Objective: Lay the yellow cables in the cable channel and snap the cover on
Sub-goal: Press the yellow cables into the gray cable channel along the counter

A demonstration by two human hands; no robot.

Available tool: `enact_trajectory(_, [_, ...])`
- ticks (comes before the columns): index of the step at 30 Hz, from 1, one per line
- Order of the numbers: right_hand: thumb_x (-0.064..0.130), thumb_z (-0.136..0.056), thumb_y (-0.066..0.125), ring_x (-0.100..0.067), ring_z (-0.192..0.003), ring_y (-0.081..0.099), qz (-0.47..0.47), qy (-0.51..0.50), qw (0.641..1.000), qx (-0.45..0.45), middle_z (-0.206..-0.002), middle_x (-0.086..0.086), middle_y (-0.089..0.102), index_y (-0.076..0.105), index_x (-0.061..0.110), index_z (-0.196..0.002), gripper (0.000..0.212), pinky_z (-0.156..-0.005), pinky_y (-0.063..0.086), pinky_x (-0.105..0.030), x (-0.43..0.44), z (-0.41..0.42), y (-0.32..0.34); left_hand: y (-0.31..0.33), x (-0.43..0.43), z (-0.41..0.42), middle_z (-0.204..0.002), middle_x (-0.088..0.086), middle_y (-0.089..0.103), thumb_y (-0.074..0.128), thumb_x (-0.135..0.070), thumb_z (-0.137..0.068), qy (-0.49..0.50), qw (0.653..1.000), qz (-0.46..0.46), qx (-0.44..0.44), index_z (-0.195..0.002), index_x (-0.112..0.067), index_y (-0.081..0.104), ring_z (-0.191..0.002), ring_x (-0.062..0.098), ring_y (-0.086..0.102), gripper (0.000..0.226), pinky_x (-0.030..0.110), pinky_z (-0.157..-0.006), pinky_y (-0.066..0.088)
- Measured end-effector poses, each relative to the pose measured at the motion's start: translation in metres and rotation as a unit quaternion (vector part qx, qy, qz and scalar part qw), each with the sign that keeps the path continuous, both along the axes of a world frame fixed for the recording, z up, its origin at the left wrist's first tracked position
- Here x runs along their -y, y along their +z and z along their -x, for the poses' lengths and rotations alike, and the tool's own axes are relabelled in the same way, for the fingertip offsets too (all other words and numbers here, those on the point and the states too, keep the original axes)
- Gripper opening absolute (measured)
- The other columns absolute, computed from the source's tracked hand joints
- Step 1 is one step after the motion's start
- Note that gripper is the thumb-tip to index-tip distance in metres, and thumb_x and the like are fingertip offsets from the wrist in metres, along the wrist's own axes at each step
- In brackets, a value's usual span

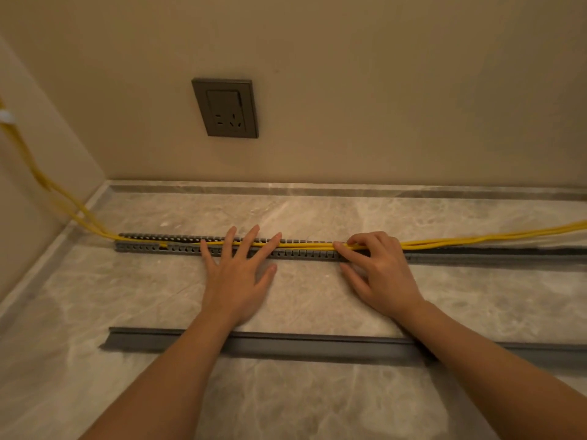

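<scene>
Yellow cables [301, 245] are lying along the grey channel [143, 247] at twelve o'clock on the floor [317, 300], the left hand [238, 274] pressing flat and open, the right hand [378, 268] pinching them, the cover [286, 344] lying at six o'clock.

Beneath me is a pale marbled floor [317, 300], edged by a matching skirting strip along the wall. The slotted grey cable channel [139, 247] lies on it, running left to right parallel to the wall. Nearer to me, well apart from the channel, the plain grey cover [301, 346] lies flat, also running left to right.
</scene>
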State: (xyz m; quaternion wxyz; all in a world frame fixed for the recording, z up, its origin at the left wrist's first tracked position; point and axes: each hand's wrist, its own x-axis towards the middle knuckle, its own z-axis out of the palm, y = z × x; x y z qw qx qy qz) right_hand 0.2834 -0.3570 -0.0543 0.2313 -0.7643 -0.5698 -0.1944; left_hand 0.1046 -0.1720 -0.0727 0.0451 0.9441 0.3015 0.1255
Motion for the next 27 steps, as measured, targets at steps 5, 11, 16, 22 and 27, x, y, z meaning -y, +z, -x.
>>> enact_trajectory(5, [0.025, -0.081, 0.064, -0.028, -0.084, 0.057, 0.009, -0.013, 1.000, 0.002, -0.091, -0.008, 0.063, 0.071, 0.014, -0.106, 0.028, -0.073, 0.044, -0.037, -0.001, 0.002, 0.001, 0.000, -0.001, -0.001, -0.155, -0.015, 0.015, 0.030, -0.054, -0.093, -0.001, 1.000, 0.008, 0.004, -0.136, -0.063, 0.003, -0.144, 0.021, 0.000, 0.051, 0.061, -0.108, -0.011])
enact_trajectory(11, [0.032, -0.081, 0.057, -0.023, -0.079, 0.052, 0.054, -0.018, 0.998, -0.014, -0.084, -0.002, 0.060, 0.068, 0.016, -0.106, 0.032, -0.070, 0.044, -0.035, 0.000, 0.001, 0.005, 0.001, 0.000, -0.001, -0.155, -0.015, 0.015, 0.026, -0.057, -0.092, 0.009, 1.000, 0.003, -0.007, -0.135, -0.063, 0.003, -0.144, 0.019, 0.001, 0.050, 0.060, -0.109, -0.010])
enact_trajectory(16, [0.031, -0.080, 0.057, -0.023, -0.079, 0.052, 0.037, -0.024, 0.999, -0.021, -0.087, -0.002, 0.059, 0.065, 0.016, -0.103, 0.028, -0.069, 0.040, -0.034, -0.002, -0.001, 0.003, 0.001, -0.001, -0.001, -0.154, -0.015, 0.019, 0.021, -0.060, -0.088, 0.010, 1.000, 0.004, -0.011, -0.132, -0.067, 0.001, -0.144, 0.020, 0.005, 0.050, 0.061, -0.109, -0.006])
enact_trajectory(22, [0.026, -0.081, 0.061, -0.023, -0.083, 0.054, 0.021, -0.021, 0.999, -0.038, -0.089, -0.003, 0.060, 0.065, 0.015, -0.103, 0.025, -0.073, 0.043, -0.034, -0.004, -0.002, 0.003, 0.004, 0.001, -0.001, -0.155, -0.013, 0.017, 0.020, -0.061, -0.088, 0.018, 0.999, 0.003, -0.030, -0.135, -0.063, -0.002, -0.145, 0.020, 0.002, 0.052, 0.061, -0.109, -0.010])
enact_trajectory(27, [0.024, -0.082, 0.061, -0.024, -0.083, 0.055, 0.027, -0.021, 0.998, -0.043, -0.090, -0.003, 0.061, 0.065, 0.015, -0.102, 0.022, -0.073, 0.045, -0.035, 0.000, -0.001, 0.006, 0.011, 0.015, -0.012, -0.158, -0.008, 0.005, 0.011, -0.055, -0.094, 0.070, 0.993, -0.032, -0.086, -0.143, -0.050, -0.002, -0.145, 0.021, -0.005, 0.051, 0.063, -0.105, -0.017])
